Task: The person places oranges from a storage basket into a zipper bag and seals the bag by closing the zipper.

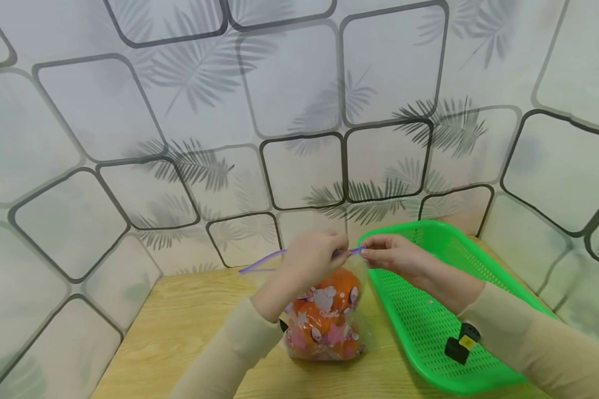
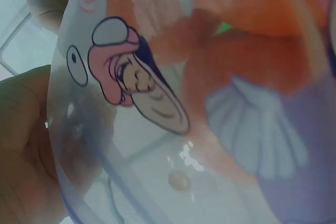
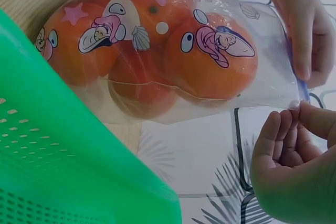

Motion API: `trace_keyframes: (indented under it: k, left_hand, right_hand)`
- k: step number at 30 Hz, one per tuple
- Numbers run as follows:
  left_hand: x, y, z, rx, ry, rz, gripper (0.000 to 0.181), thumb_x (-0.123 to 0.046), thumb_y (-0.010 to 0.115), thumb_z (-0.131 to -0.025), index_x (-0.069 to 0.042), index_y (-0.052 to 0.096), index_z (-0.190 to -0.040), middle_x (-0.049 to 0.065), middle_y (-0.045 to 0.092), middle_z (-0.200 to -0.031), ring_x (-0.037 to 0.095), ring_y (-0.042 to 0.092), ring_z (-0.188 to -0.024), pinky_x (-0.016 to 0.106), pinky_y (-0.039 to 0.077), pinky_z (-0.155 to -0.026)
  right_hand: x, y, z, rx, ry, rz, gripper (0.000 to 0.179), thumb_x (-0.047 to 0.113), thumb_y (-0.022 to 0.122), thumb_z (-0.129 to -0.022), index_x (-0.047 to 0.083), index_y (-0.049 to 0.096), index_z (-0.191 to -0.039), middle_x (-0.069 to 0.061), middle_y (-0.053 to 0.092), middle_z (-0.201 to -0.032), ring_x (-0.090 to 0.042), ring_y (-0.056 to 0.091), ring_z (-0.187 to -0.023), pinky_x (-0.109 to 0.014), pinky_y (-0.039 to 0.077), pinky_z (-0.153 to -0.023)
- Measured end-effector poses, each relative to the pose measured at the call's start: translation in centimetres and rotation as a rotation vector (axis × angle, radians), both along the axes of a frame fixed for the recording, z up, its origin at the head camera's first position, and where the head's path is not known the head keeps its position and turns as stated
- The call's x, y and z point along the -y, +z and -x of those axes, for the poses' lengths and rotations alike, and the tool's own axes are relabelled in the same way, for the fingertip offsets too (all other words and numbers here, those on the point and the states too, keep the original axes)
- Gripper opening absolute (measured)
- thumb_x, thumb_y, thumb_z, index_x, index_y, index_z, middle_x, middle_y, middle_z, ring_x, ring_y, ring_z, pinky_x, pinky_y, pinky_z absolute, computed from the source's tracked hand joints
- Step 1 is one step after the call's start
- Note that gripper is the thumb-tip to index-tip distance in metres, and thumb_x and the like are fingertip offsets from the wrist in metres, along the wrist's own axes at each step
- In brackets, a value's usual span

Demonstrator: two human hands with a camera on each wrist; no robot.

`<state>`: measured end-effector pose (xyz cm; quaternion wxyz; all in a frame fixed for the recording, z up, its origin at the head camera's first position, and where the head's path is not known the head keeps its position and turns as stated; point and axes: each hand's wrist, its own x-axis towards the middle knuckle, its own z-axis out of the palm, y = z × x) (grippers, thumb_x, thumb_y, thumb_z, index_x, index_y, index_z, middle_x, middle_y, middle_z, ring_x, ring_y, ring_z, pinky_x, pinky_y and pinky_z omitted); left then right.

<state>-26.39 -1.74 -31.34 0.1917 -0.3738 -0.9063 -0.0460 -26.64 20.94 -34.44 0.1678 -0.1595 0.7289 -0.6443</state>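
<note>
A clear zip bag (image 1: 324,338) with cartoon shell and starfish prints stands upright on the table, with several orange fruits (image 3: 210,72) inside. My left hand (image 1: 311,257) pinches the purple zip strip (image 1: 263,259) along the bag's top. At the right end of that strip, my right hand (image 1: 396,257) pinches the corner between thumb and index finger. Close up in the left wrist view, the printed plastic (image 2: 142,145) covers part of the hand (image 2: 26,140). The strip's left part reaches out beyond my left wrist, and a gap shows between its two edges.
A green perforated basket (image 1: 394,327) stands on the wooden table (image 1: 179,316) just right of the bag. Patterned wall covering (image 1: 299,172) rises behind and on both sides. A small black device with a yellow label (image 1: 462,342) sits at my right wrist.
</note>
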Motion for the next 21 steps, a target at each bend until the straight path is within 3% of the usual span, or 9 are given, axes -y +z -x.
trace_keyframes:
  k: [6,10,13,17,21]
  left_hand:
    - [1.6,-0.3,-0.2,0.005,-0.034,-0.017,0.031,-0.024,0.066,-0.103,-0.020,0.052,-0.076,-0.006,0.049,-0.069,0.009,0.042,-0.060,0.022,0.026,-0.053]
    - [2.7,-0.5,-0.6,-0.057,-0.040,0.004,0.034,-0.025,0.068,-0.101,-0.022,0.049,-0.073,-0.008,0.045,-0.067,0.008,0.042,-0.058,0.022,0.022,-0.050]
    - [3.2,-0.5,-0.8,-0.116,-0.047,0.020,0.034,-0.026,0.071,-0.100,-0.021,0.052,-0.072,-0.008,0.049,-0.065,0.009,0.047,-0.056,0.024,0.030,-0.050]
    - [3.4,-0.4,-1.0,-0.161,-0.060,0.048,0.027,-0.027,0.072,-0.100,-0.021,0.061,-0.076,-0.008,0.059,-0.067,0.011,0.060,-0.062,0.030,0.048,-0.067]
    - [3.4,-0.3,-1.1,-0.189,-0.047,0.071,0.024,-0.028,0.073,-0.100,-0.021,0.064,-0.079,-0.010,0.062,-0.068,0.010,0.065,-0.068,0.034,0.051,-0.078]
  right_hand:
    - [0.0,0.3,0.0,0.048,-0.016,-0.043,0.015,0.010,0.056,-0.108,0.000,0.067,-0.113,0.009,0.066,-0.084,-0.003,0.066,-0.080,-0.023,0.061,-0.084]
    - [0.2,0.5,-0.1,0.073,-0.027,-0.053,0.014,0.010,0.057,-0.107,0.000,0.066,-0.112,0.008,0.065,-0.083,-0.002,0.065,-0.078,-0.021,0.061,-0.080]
    - [0.4,0.5,-0.2,0.092,-0.042,-0.038,0.015,0.010,0.058,-0.107,-0.001,0.066,-0.113,0.008,0.066,-0.083,-0.001,0.064,-0.078,-0.020,0.060,-0.078]
    - [0.6,0.2,-0.4,0.164,-0.070,0.017,0.013,0.012,0.059,-0.107,0.003,0.067,-0.113,0.008,0.069,-0.083,-0.002,0.067,-0.078,-0.020,0.060,-0.078]
    - [0.9,0.0,-0.8,0.245,-0.076,0.057,0.014,0.018,0.058,-0.108,0.010,0.070,-0.107,0.008,0.073,-0.086,-0.004,0.070,-0.081,-0.021,0.061,-0.078]
